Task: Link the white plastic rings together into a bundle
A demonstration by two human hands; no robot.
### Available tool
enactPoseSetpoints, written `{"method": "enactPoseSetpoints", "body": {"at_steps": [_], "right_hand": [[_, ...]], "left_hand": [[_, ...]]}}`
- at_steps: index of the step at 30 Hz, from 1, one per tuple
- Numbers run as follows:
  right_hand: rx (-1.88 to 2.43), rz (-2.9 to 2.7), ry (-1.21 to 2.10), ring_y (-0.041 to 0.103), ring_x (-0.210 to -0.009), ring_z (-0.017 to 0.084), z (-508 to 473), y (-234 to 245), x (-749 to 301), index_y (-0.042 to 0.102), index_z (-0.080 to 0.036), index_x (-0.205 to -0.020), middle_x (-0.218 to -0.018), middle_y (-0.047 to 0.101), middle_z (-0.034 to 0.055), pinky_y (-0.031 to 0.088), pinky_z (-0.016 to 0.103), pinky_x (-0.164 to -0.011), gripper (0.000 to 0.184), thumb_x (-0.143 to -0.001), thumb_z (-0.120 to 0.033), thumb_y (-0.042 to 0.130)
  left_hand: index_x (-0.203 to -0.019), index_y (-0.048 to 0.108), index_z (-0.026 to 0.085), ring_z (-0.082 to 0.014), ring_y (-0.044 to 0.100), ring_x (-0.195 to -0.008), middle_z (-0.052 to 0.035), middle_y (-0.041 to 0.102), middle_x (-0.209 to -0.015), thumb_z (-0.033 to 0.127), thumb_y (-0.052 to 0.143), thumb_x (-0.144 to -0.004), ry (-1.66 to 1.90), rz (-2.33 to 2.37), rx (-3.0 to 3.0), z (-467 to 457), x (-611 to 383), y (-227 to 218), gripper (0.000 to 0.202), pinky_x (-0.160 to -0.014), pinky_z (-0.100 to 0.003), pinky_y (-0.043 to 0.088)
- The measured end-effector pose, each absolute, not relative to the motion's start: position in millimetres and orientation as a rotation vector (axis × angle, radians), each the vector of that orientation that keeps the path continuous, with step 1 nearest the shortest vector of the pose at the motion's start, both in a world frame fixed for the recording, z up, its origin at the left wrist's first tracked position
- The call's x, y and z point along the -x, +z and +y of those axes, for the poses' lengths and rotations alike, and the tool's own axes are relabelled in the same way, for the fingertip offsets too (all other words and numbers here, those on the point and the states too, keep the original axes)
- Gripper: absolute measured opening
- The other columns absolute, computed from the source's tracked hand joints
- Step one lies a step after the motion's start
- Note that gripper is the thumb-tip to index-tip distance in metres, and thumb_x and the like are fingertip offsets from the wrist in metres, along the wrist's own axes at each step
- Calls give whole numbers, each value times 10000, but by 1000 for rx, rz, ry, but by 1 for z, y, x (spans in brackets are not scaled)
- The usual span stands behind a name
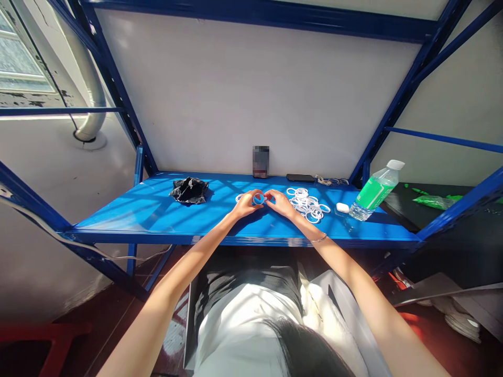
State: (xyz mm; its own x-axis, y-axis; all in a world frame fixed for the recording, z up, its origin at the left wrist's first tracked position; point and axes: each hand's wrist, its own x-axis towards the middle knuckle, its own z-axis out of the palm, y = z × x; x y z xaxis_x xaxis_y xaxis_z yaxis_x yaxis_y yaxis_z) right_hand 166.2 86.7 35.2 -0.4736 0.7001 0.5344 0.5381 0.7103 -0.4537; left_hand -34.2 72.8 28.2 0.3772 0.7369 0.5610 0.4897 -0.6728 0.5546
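Note:
A thin white ring [259,199] is pinched by my left hand [247,204], whose fingers curl round its left side above the blue shelf [157,209]. Opposite it, my right hand [280,203] has its fingertips closed at the ring's right edge. What else those fingertips may hold is too small to make out. Just right of my right hand lies a loose pile of white rings [310,205]. Part of another white ring shows behind my left hand, mostly hidden by it.
A crumpled black plastic bag [190,190] sits on the left. Along the back stand a dark blurred box [261,161], a black phone [301,178] and a coiled cable [332,180]. A white case [342,208] and a green-labelled bottle [375,191] are at right. Blue posts frame the shelf.

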Motion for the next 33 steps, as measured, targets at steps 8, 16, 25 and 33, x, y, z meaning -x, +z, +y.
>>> {"method": "enactPoseSetpoints", "body": {"at_steps": [8, 16, 25, 33], "right_hand": [[1027, -2210, 165, 630, -872, 207, 83, 40, -165, 633, -191, -898, -909, 684, 53, 483, 322, -774, 41, -874, -207, 604], [1054, -2195, 177, 632, -844, 203, 81, 41, -166, 627, -206, -873, -894, 689, 49, 489, 321, -744, 50, -902, -234, 598], [1114, -2243, 182, 620, -890, 196, 77, 44, -164, 633, -190, -888, -930, 685, 45, 464, 300, -756, 57, -864, -146, 604], [1108, -2230, 198, 606, -820, 187, 79, 43, -165, 629, -194, -800, -860, 670, 39, 454, 293, -717, 74, -856, -153, 605]], "left_hand": [[-1137, 617, 169, -184, 678, -877, -54, 718, -964, 342, 710, -818, 1159, 1116, -2469, 71, 35, 28, 374, -678, -227, 503], [-1224, 549, 182, -192, 676, -900, -57, 708, -976, 330, 694, -860, 1118, 1241, -2554, 77, 35, 21, 418, -713, -254, 510], [-1145, 614, 195, -198, 657, -913, -38, 709, -954, 384, 714, -840, 1046, 1299, -2590, 76, 34, 24, 373, -679, -242, 485], [-1143, 630, 188, -201, 660, -907, -49, 715, -947, 400, 716, -829, 1048, 1264, -2603, 73, 34, 27, 389, -694, -253, 495]]}}
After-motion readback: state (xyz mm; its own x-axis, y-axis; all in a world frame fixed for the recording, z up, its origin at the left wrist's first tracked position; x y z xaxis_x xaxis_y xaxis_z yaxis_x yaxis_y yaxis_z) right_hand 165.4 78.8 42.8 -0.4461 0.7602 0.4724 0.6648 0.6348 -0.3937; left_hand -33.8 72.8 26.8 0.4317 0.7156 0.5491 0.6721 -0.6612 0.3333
